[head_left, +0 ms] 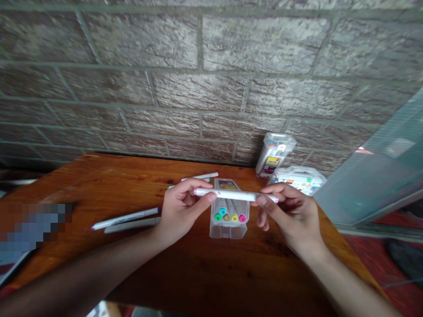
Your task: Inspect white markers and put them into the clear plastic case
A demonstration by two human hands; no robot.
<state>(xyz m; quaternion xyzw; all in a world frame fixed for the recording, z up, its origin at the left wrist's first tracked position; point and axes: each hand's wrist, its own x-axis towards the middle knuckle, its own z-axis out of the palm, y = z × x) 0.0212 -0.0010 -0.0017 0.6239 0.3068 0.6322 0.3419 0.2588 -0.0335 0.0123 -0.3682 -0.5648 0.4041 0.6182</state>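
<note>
A white marker [234, 195] with pinkish-purple ends is held level between my two hands above the table. My left hand [185, 207] pinches its left end between thumb and fingers. At the other end, my right hand [291, 211] grips it the same way. Below and behind the marker lies a clear plastic case [228, 231], open toward me. Inside are several markers with green, blue, brown, yellow and pink ends. The held marker hides part of the case.
Two markers [127, 218] lie on the wooden table [99, 176] at left, and others [201, 176] lie behind my left hand. A clear upright case [276, 154] and a second plastic case [300, 178] stand by the brick wall [178, 92]. A blurred-out screen-like object [29, 233] is far left.
</note>
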